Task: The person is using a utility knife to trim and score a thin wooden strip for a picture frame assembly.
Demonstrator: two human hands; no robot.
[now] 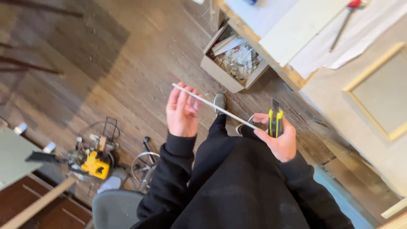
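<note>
Over a scuffed wooden floor (127,63), standing up, the person has a thin white strip (214,106) stretched between both hands. The left hand (182,112) is mostly open, fingers together and pointing up, with the strip lying across the fingertips near its far end rather than being pinched, as far as I can tell. The right hand (277,138) is curled around a yellow and black utility knife (275,121), blade end pointing up and away from the body, and the near end of the strip looks tucked under the thumb right beside the knife handle. One shoe (219,101) pokes out below the strip, and a cardboard box (233,59) full of scraps sits under the edge of the workbench (296,76), with a yellow power tool (95,165) and a grey chair (116,208) off to the left. If you ask me, holding a knife and the workpiece in the same fist is the sketchy bit: I'd get a firmer pinch with the left, keep the blade aimed away from those fingers and the leg, and honestly lay the strip down on the bench before doing any cutting.
</note>
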